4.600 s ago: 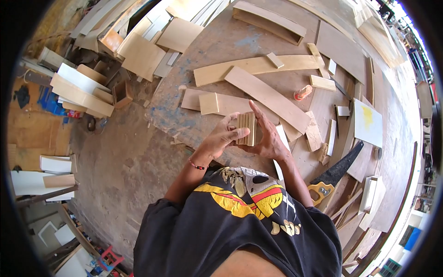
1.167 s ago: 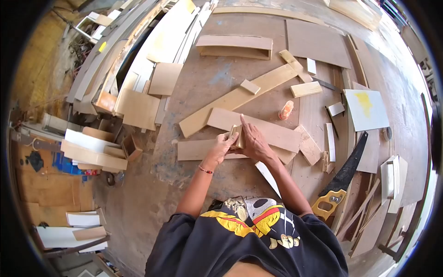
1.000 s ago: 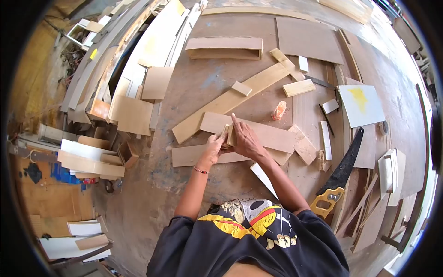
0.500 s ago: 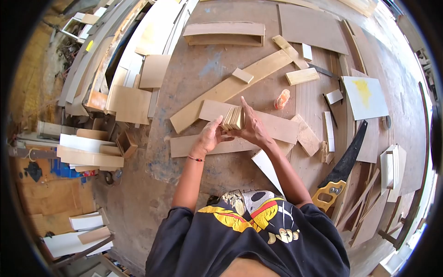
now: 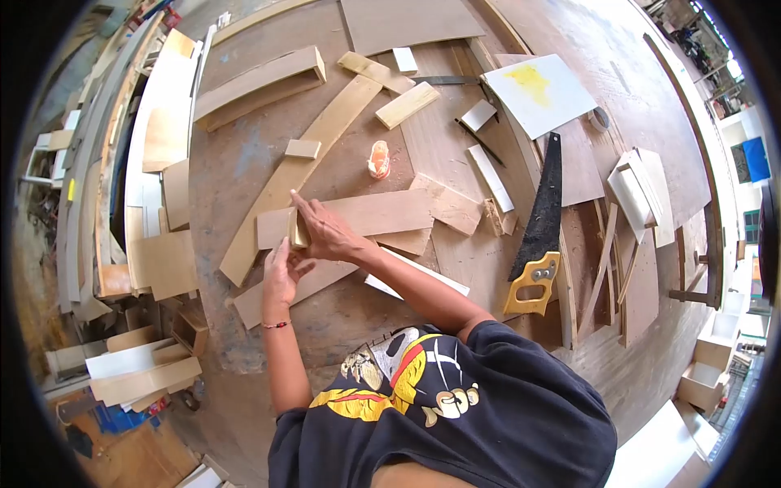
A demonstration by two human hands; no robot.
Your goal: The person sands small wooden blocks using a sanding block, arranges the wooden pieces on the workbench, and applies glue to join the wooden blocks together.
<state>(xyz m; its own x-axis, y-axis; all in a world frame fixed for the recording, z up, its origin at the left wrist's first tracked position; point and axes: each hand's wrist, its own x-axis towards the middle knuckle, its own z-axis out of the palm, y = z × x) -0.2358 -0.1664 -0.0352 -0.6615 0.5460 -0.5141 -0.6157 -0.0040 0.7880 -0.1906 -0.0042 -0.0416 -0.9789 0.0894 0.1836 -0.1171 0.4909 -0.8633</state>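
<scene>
A small stack of thin wooden pieces [image 5: 294, 229] is between my two hands, above a flat pinkish board [image 5: 382, 213]. My left hand [image 5: 281, 272] has its fingers at the near left side of the stack, partly hidden. Against the stack's right side lies my right hand [image 5: 324, 232], its fingers stretched forward and its palm partly out of sight. Beneath my wrists runs another board [image 5: 313, 286]. A small wooden block [image 5: 303, 149] rests on a long light board [image 5: 325, 134] beyond the stack.
An orange and white container [image 5: 379, 160] stands right of the long board. A handsaw [image 5: 541, 228] lies at the right, near a white panel with a yellow stain [image 5: 541, 93]. A long hollow wooden box [image 5: 264, 85] sits at the back left. Stacked panels [image 5: 167, 264] stand at the left.
The view has turned, so the bench contents appear shifted left and rotated. My hands have come closer together around the stack, which now shows a narrower side.
</scene>
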